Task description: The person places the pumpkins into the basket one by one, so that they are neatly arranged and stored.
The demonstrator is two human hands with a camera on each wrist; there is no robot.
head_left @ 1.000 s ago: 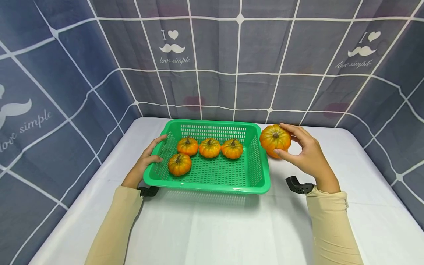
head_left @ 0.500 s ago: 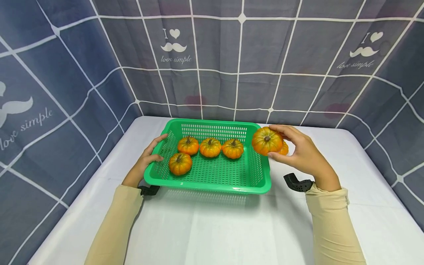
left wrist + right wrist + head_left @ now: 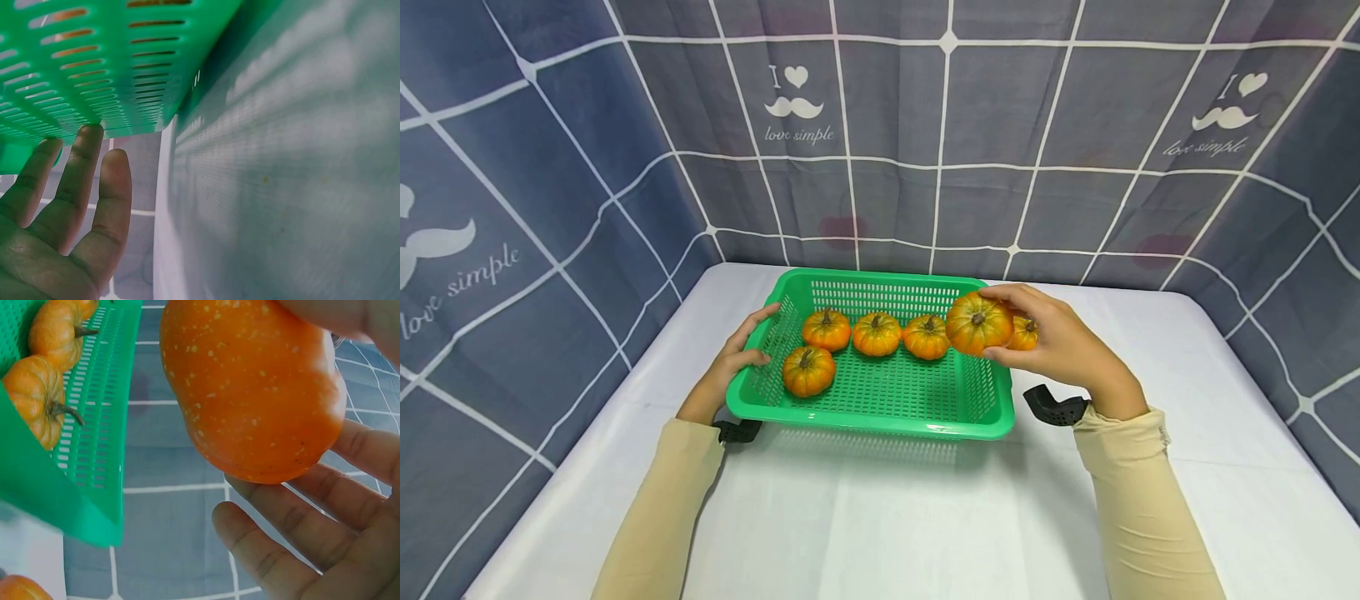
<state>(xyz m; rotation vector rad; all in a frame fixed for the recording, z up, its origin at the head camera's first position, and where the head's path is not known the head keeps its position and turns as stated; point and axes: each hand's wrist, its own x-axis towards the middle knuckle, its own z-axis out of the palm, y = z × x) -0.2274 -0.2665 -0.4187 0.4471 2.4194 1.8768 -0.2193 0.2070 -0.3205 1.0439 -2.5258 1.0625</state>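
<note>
In the head view my right hand (image 3: 1048,333) grips a small orange pumpkin (image 3: 978,323) between thumb and fingers, over the right end of the green plastic basket (image 3: 868,428). The right wrist view shows the held pumpkin's smooth, speckled orange side (image 3: 250,394). Inside the basket sit several more pumpkins: three in a back row, such as the middle one (image 3: 876,335), and one in front at left (image 3: 808,372). My left hand (image 3: 726,367) holds the basket's left rim, its thumb reaching over it; in the left wrist view, fingers (image 3: 75,169) lie against the outer wall.
Another pumpkin (image 3: 1024,333) stands on the table right of the basket, partly hidden by my right hand. A white cloth (image 3: 880,517) covers the table. Grey checked curtains (image 3: 985,125) hang behind and at both sides.
My right hand has carried its pumpkin leftward from beside the basket to over its right end, uncovering part of the pumpkin behind it. The left hand has stayed on the rim.
</note>
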